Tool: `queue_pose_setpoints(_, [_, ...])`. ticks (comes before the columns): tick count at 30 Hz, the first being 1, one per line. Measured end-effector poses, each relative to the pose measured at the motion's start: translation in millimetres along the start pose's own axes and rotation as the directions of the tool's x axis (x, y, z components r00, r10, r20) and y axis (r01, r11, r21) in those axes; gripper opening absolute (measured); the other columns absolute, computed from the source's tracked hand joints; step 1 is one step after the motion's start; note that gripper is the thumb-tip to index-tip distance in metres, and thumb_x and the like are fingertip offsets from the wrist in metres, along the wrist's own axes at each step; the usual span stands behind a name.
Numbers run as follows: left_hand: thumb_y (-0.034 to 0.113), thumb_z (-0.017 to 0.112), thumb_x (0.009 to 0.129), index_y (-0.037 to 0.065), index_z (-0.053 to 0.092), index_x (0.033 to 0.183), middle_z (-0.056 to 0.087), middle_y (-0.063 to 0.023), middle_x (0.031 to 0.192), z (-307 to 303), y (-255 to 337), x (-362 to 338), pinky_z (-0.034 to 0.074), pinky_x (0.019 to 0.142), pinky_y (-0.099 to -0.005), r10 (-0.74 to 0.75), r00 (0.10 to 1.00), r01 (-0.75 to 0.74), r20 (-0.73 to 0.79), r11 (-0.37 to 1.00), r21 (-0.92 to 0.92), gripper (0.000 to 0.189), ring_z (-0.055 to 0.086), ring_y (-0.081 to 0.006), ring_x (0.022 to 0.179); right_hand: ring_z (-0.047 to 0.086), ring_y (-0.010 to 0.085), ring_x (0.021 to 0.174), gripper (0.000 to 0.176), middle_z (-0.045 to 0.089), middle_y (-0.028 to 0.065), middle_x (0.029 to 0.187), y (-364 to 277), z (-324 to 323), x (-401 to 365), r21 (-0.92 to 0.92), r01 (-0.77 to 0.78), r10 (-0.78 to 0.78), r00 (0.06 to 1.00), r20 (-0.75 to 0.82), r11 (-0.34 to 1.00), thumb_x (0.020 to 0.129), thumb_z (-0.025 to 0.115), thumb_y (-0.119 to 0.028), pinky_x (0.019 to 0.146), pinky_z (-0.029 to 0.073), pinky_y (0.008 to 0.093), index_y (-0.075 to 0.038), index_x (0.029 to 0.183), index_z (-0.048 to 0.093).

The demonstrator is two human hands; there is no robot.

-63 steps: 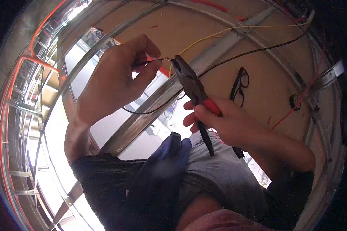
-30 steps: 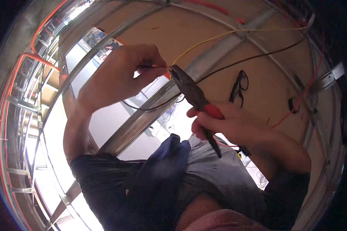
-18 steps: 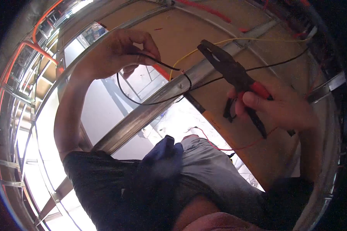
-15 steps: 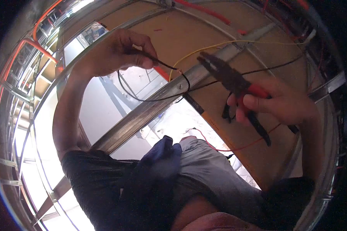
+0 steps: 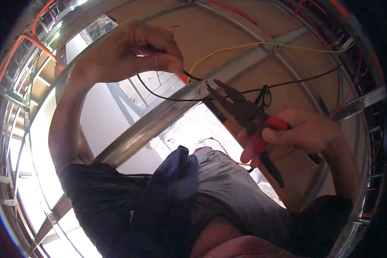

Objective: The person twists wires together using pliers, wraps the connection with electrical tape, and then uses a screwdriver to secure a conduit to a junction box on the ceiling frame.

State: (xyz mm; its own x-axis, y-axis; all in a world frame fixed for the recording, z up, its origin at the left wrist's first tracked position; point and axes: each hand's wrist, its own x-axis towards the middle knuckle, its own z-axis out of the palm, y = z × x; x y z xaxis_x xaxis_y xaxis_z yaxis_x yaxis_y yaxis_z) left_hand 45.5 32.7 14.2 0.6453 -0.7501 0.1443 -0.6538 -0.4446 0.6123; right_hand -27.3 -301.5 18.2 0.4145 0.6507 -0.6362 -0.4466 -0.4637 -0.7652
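My left hand [image 5: 148, 49] pinches a black wire [image 5: 193, 77] between thumb and fingers. The wire has a bare copper spot [image 5: 205, 81] just right of my fingertips. My right hand [image 5: 294, 135] is wrapped round pliers with red and black handles [image 5: 256, 124]. Their jaws are parted, with the tips close to the bare copper; whether they touch it cannot be made out. From there the black wire runs on to the right, behind the pliers, and a loop of it hangs below my left hand.
A metal beam [image 5: 146, 124] crosses diagonally beneath the hands. A yellow wire [image 5: 228, 50] curves over a brown panel [image 5: 172, 32]. Orange-red conduit [image 5: 41, 45] and metal framing stand at the left. A thin red wire [image 5: 225, 150] hangs below the pliers.
The pliers have moved down and left, their jaws have opened, and the tips are now at the bare copper. My left hand has shifted slightly with the wire.
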Motion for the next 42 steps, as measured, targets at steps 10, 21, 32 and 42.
queue_pose_setpoints(10, [0.023, 0.073, 0.086, 0.003, 0.072, 0.080, 0.070, -0.0053, 0.077, 10, 6, -3, 0.044, 0.064, -0.0328, 0.269, 0.961, -0.268, -0.072, 0.963, 0.019, 0.020, 0.058, -0.0174, 0.071, 0.066, 0.0212, 0.095, 0.042, 0.069, 0.0144, 0.107, 0, 7, 11, -0.075, 0.042, -0.041, 0.999, 0.020, 0.996, 0.102, 0.049, -0.032, 0.090, 0.050, 0.0347, 0.003, 0.125, 0.051])
queue_pose_setpoints(21, [0.018, 0.074, 0.084, 0.005, 0.073, 0.079, 0.073, -0.0059, 0.080, 8, 9, -2, 0.042, 0.070, -0.0358, 0.347, 0.936, -0.336, -0.062, 0.931, 0.142, 0.014, 0.060, -0.0189, 0.071, 0.064, 0.0191, 0.083, 0.040, 0.064, 0.0069, 0.088, -10, 15, 12, -0.003, -0.051, 0.051, 0.997, -0.062, 0.999, 0.103, 0.048, -0.035, 0.078, 0.052, 0.0349, 0.002, 0.120, 0.053])
queue_pose_setpoints(32, [0.017, 0.075, 0.081, 0.005, 0.072, 0.075, 0.072, -0.0038, 0.077, 7, 7, -3, 0.042, 0.070, -0.0363, 0.450, 0.893, -0.434, -0.018, 0.871, 0.231, 0.013, 0.060, -0.0193, 0.070, 0.058, 0.0146, 0.065, 0.034, 0.057, 0.0027, 0.075, 18, 29, 36, 0.178, -0.056, 0.069, 0.995, -0.068, 0.983, 0.101, 0.053, -0.037, 0.063, 0.051, 0.0318, -0.004, 0.100, 0.055])
queue_pose_setpoints(42, [0.014, 0.073, 0.084, 0.004, 0.071, 0.077, 0.070, -0.0049, 0.080, 9, -4, -5, 0.046, 0.072, -0.0362, 0.393, 0.920, -0.374, -0.009, 0.883, 0.283, 0.012, 0.059, -0.0201, 0.075, 0.063, 0.0152, 0.071, 0.029, 0.063, 0.0050, 0.081, 11, 30, 55, 0.172, -0.055, 0.072, 0.993, -0.095, 0.984, 0.101, 0.053, -0.030, 0.068, 0.053, 0.0320, -0.002, 0.109, 0.053])
